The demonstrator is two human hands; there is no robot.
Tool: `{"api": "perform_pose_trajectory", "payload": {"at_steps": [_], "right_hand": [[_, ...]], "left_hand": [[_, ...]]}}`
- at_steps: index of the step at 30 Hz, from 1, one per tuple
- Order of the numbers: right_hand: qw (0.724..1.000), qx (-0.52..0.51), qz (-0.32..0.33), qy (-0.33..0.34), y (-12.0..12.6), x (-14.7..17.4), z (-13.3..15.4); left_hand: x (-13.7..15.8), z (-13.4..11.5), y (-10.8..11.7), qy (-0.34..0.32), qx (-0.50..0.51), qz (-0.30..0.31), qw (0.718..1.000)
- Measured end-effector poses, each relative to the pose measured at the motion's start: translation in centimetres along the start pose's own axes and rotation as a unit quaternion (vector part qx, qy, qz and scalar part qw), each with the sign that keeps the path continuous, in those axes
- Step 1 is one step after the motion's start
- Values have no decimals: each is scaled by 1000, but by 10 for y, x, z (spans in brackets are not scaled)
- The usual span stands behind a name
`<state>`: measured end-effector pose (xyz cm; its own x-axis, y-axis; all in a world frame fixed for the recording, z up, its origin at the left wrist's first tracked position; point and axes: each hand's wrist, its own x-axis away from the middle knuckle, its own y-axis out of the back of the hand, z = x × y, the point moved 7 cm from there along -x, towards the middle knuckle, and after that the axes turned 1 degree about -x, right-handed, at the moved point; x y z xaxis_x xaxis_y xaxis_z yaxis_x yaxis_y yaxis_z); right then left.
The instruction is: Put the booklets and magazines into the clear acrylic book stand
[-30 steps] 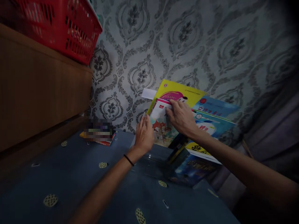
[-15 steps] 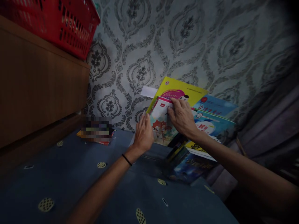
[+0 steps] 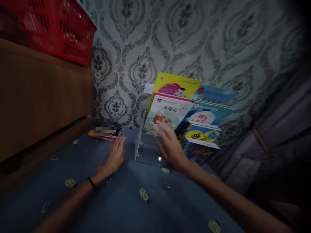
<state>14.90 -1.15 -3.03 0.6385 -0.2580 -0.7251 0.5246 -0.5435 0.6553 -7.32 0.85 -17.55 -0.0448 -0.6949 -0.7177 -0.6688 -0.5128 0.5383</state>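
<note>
So, my left hand bare, grip loose and straight-fingered, over blue surface, near small book pile. My right hand raised before white book, grip wide, blurred; I cannot tell whether it touches. White book leans back in clear stand, in front of yellow book, beside teal book. Red basket sits atop wooden cabinet, off to my left.
</note>
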Motion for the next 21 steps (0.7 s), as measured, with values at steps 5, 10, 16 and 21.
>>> {"api": "perform_pose_trajectory", "payload": {"at_steps": [5, 10, 16, 21], "right_hand": [[986, -110, 95, -78, -40, 126, 62], [951, -204, 123, -199, -49, 191, 76], [922, -280, 121, -239, -43, 189, 72], [925, -295, 90, -220, -37, 187, 77]], "left_hand": [[81, -1, 16, 35, -70, 18, 997], [132, -16, 18, 50, -142, 79, 985], [129, -23, 27, 68, -190, 111, 973], [124, -31, 34, 82, -207, 132, 966]]}}
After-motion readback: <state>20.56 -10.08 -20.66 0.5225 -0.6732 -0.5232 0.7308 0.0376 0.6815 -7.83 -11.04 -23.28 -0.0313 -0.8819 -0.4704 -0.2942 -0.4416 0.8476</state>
